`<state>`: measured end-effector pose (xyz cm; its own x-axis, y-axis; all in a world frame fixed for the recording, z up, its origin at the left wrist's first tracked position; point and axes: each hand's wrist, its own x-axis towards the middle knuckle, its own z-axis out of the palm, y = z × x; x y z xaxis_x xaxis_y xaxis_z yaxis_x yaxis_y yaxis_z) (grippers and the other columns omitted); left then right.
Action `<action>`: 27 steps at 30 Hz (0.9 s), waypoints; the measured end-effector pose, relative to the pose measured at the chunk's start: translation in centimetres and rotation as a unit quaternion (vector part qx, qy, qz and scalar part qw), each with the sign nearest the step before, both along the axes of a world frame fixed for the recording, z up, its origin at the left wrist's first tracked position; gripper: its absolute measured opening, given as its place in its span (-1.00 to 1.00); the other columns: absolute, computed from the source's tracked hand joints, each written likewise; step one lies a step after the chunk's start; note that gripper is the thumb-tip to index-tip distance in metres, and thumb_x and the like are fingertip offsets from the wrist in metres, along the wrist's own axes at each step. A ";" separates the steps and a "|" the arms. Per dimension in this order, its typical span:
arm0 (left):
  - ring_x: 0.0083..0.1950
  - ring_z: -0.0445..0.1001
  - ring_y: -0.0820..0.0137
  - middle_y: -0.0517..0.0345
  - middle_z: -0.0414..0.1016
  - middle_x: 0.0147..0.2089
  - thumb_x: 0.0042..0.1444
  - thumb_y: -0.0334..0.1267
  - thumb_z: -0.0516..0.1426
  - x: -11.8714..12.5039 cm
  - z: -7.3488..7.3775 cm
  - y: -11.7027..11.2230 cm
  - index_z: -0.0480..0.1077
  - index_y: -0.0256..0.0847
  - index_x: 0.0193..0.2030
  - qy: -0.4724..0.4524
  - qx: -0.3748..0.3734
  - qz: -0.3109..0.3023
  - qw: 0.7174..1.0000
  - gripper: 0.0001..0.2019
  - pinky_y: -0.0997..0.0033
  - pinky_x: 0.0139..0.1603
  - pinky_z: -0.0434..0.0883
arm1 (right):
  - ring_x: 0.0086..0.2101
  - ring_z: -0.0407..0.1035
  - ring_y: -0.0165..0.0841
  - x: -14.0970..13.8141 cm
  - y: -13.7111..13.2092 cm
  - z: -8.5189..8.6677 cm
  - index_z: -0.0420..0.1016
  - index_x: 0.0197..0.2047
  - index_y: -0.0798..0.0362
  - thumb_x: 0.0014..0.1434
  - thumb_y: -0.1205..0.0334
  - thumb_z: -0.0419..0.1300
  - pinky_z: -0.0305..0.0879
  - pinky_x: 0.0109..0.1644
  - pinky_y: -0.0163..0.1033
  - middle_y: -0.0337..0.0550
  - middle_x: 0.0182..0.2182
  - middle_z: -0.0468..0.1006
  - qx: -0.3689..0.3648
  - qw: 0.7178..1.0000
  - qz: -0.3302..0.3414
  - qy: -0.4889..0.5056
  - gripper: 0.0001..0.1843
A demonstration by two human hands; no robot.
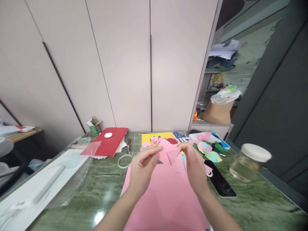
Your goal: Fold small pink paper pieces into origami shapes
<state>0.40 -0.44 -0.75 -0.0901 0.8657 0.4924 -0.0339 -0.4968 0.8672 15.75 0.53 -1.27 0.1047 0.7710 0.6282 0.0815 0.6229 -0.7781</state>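
Observation:
A piece of folded pink paper (170, 151) is held up between my two hands, with a triangular flap pointing down. My left hand (145, 163) pinches its left edge between thumb and fingers. At the upper right corner, my right hand (192, 162) grips it with closed fingertips. Below the hands lies a large pink paper sheet (163, 195), flat on the table. Behind the folded piece, small pink paper pieces (156, 140) rest on a yellow sheet (145, 138), partly hidden by my hands.
The green table (106, 189) carries a black phone (220, 179), a lidded jar of liquid (249, 163), and crumpled coloured papers (209, 149) at right. At left are a tape roll (125, 161), pens (129, 146), a red folder (110, 142) and a plastic sleeve (72, 179). Cabinet doors (120, 64) stand behind.

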 end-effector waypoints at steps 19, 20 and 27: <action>-0.28 0.50 0.34 0.09 0.57 -0.33 -0.16 -0.39 0.29 0.7 -0.2 0.1 0.57 -0.19 -0.39 -0.057 -0.068 -0.029 0.996 -0.87 0.42 -0.27 0.44 | -0.54 0.09 -0.43 -1.0 -0.3 0.6 0.16 -0.62 0.03 0.04 0.16 0.22 0.06 -0.50 -0.32 -0.35 -0.62 0.12 -0.068 0.994 -0.008 -0.081 -0.65; -0.28 0.51 0.33 0.08 0.57 -0.33 -0.18 -0.38 0.30 0.7 -0.3 0.1 0.57 -0.20 -0.40 -0.068 -0.081 -0.032 0.994 -0.87 0.41 -0.28 0.45 | -0.55 0.08 -0.43 -1.0 -0.3 0.6 0.14 -0.63 0.03 0.04 0.16 0.22 0.05 -0.51 -0.33 -0.35 -0.62 0.11 -0.069 0.995 -0.006 -0.078 -0.64; -0.22 0.51 0.37 0.09 0.61 -0.26 -0.17 -0.34 0.33 0.5 -0.9 0.6 0.58 -0.18 -0.37 -0.124 -0.130 -0.073 0.981 -0.85 0.47 -0.23 0.43 | -0.54 0.10 -0.44 -1.0 0.0 0.3 0.18 -0.64 0.04 0.09 0.14 0.19 0.07 -0.46 -0.31 -0.35 -0.63 0.16 -0.090 0.994 0.058 -0.033 -0.64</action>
<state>0.85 0.16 -1.68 -0.0459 0.9715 0.2325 -0.3136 -0.2350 0.9200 14.79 0.53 -0.94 -0.0275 0.8760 0.4815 0.0717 0.4821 -0.8732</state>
